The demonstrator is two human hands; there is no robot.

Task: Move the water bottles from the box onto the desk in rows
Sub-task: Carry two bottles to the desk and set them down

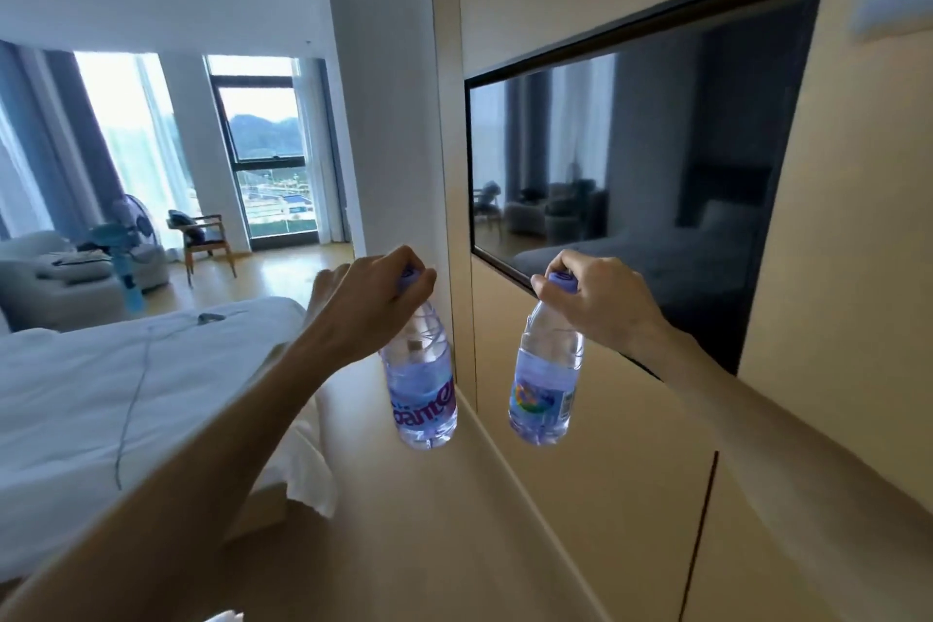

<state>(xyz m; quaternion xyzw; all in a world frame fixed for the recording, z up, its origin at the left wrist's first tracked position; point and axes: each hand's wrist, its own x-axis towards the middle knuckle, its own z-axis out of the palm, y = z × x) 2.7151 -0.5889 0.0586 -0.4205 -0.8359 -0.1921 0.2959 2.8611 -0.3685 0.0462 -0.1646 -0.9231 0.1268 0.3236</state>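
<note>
My left hand (371, 296) grips a clear water bottle (421, 389) by its purple cap, and the bottle hangs upright in the air above the light wooden desk (429, 520). My right hand (598, 298) holds a second water bottle (545, 384) the same way, by the neck and cap, close to the wall panel. Both bottles carry purple labels and hang side by side, a little apart. The box is not in view.
A dark wall-mounted TV (631, 187) is set into the beige wall panel (580, 495) on the right. A bed with white sheets (126, 394) lies left of the desk. Armchairs, a blue fan (128, 248) and windows are far off at the left.
</note>
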